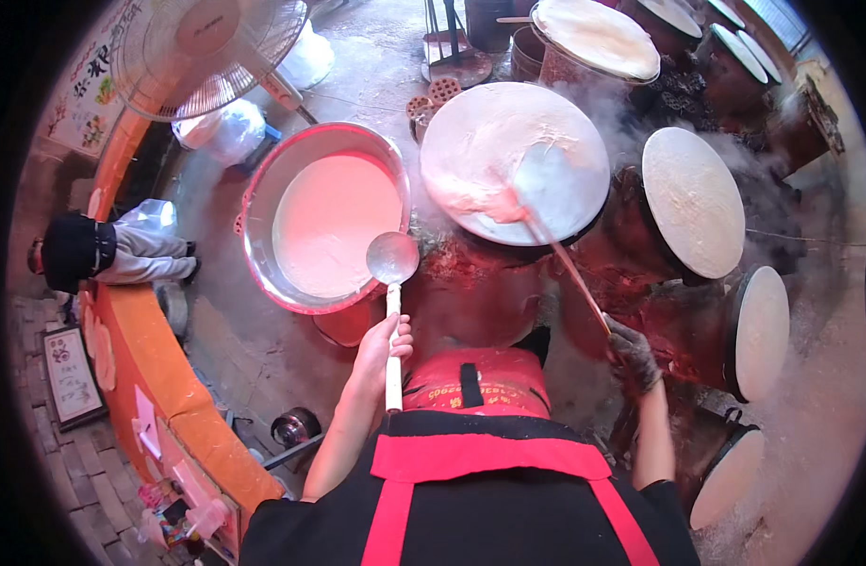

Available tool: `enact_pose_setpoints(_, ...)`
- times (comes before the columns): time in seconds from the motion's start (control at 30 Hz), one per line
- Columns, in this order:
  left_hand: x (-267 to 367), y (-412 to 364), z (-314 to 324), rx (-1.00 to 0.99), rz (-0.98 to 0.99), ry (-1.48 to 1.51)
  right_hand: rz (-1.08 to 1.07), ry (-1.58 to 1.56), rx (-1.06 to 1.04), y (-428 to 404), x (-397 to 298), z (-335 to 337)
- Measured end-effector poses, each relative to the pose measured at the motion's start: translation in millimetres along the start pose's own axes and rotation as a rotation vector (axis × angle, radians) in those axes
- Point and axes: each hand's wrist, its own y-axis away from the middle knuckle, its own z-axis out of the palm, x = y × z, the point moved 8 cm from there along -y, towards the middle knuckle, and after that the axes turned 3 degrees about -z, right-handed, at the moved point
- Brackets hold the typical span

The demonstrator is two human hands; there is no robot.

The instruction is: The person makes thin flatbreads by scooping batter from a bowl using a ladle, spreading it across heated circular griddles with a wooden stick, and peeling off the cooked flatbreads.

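My bare left hand (381, 343) grips the pale handle of a metal ladle (392, 258). The ladle's round bowl is over the near rim of a large metal bucket (397, 163) of pale batter (337, 219). In a dark glove, my right hand (632, 352) holds the long thin handle (574, 267) of a spreading tool. Its far end lies over a round griddle (468, 134) coated with pale batter. Steam and batter blur the tool's head, so its shape is unclear. A greyish patch shows beside it on the griddle.
More round griddles (694, 201) on drum-like stoves curve along the right, some steaming. Another coated griddle (595, 39) stands farther back. A pedestal fan (206, 42) leans in at upper left. A person (86, 251) stands beyond the bucket, by an orange-topped counter (157, 347).
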Motion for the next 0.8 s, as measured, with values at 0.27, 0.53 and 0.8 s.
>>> enact_pose_setpoints(0.27, 26.0, 66.5, -99.4, 0.032, 0.112, 0.106, -0.734, 0.556, 0.365, -193.9, -60.3, 281.0)
enact_pose_setpoints(0.53, 36.2, 110.4, -197.3, 0.143, 0.282, 0.192, -0.312, -0.737, 0.498, -216.2, 15.6, 314.5)
enact_pose_setpoints(0.8, 46.6, 114.4, -174.6, 0.110, 0.302, 0.095, -0.716, -0.294, 0.681, -272.7, 13.9, 275.6)
